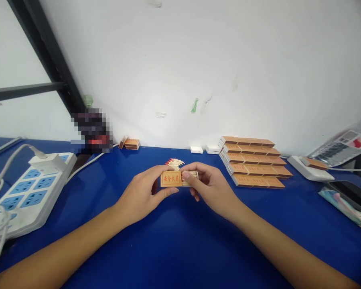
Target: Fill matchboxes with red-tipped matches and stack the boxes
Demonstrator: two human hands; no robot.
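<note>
An orange matchbox sleeve [170, 179] with red characters is held at the centre, above the blue table. My left hand [144, 192] grips the sleeve between thumb and fingers. A white tray [194, 175] with matches inside sticks out of the sleeve's right side. My right hand [212, 186] holds this tray, its thumb lying over the matches and its fingers behind. Just beyond the box, a small pile of loose red-tipped matches [175, 163] lies on the table.
Stacked rows of matchboxes [254, 158] stand at the right rear, beside white trays [196, 149]. Other matchboxes [132, 144] sit left by the wall. A power strip [33, 188] with cables occupies the left; a white device [307, 170] and dark phone-like object [353, 196] lie right.
</note>
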